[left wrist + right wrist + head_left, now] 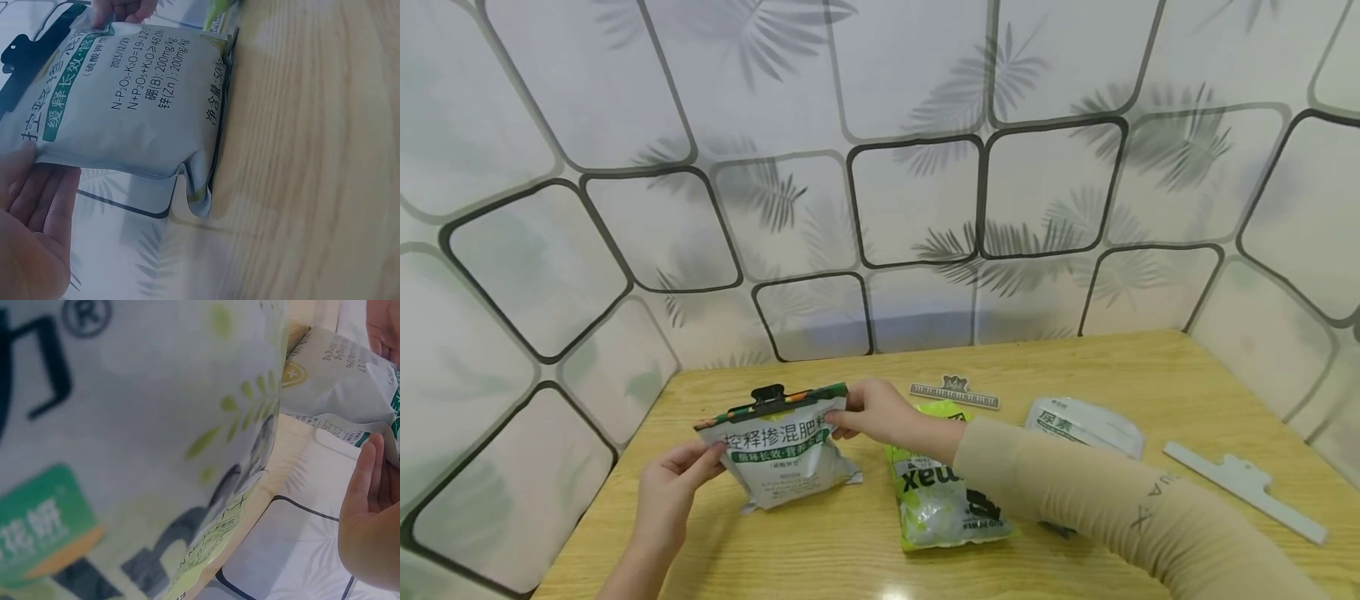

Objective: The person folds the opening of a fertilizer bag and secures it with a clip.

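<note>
A white fertilizer bag (pixel 782 462) with green bands and dark Chinese print stands upright on the left part of the table. Along its top edge sits a black bag clip (pixel 767 398). My left hand (pixel 672 483) pinches the bag's left edge just below the top, thumb on the printed front. On the opposite side, my right hand (pixel 880 412) pinches the upper right edge. In the left wrist view, the bag's front (pixel 150 112) shows its lower print, and its bottom corner is folded out near the tabletop.
A lime-green bag (pixel 940 508) lies under my right forearm, partly hidden by it. Farther right is another white bag (pixel 1086 421). A ruler-like clip (pixel 955 392) lies at the back of the wooden table (pixel 1210 375), and a pale long clip (pixel 1243 487) at the right.
</note>
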A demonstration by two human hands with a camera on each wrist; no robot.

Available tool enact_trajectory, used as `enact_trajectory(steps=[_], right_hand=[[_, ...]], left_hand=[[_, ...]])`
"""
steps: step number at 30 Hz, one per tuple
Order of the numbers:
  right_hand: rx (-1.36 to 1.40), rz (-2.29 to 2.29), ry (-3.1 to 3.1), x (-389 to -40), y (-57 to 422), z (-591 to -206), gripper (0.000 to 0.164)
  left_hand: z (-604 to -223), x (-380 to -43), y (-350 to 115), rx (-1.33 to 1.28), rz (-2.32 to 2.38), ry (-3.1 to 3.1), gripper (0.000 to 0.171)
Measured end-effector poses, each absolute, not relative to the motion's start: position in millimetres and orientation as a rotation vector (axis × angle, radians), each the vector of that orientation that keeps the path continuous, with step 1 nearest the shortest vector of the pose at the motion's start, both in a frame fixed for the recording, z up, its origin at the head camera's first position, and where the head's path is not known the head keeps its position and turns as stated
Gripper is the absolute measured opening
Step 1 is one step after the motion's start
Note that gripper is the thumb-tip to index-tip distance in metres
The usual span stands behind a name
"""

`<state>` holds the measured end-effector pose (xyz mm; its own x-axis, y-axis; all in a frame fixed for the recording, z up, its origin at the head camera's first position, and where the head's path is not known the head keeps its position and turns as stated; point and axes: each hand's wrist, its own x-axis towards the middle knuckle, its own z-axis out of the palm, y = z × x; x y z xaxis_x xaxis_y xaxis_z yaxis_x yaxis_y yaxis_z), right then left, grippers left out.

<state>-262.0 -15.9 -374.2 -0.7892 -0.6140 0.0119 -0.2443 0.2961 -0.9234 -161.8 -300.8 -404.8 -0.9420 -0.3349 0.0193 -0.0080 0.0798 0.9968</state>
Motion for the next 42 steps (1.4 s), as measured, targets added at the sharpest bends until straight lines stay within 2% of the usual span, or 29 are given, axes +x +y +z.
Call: enact_trajectory(steps=[11,21,32,38,42], right_hand=[[-0.695,-1.488,2.246,-258.6,-21.8,-373.6,0.019],[-0.56,-1.552,2.179,-253.5,-29.3,-369.3,0.018],[-0.394,-1.632,2.078,-253.5,-37.1,-374.5,0.018],[-0.313,-1.629,2.036,-259.4,-36.9,-374.0,0.018],[-0.263,-1.621,2.02,-264.1,-37.5,-372.8,0.018]], left_hand=[[-397.1,-166.2,-303.8,0.477,-1.908,-2.191,0.037],[-390.3,-168.4,-307.3,0.537,-1.857,-2.287,0.02],[-389.1,-173.1,-310.8,0.575,-1.822,-2.33,0.012],[-387.4,-180.4,-309.2,0.611,-1.811,-2.366,0.034],[-387.5,-184.2,-307.3,0.6,-1.815,-2.353,0.035]])
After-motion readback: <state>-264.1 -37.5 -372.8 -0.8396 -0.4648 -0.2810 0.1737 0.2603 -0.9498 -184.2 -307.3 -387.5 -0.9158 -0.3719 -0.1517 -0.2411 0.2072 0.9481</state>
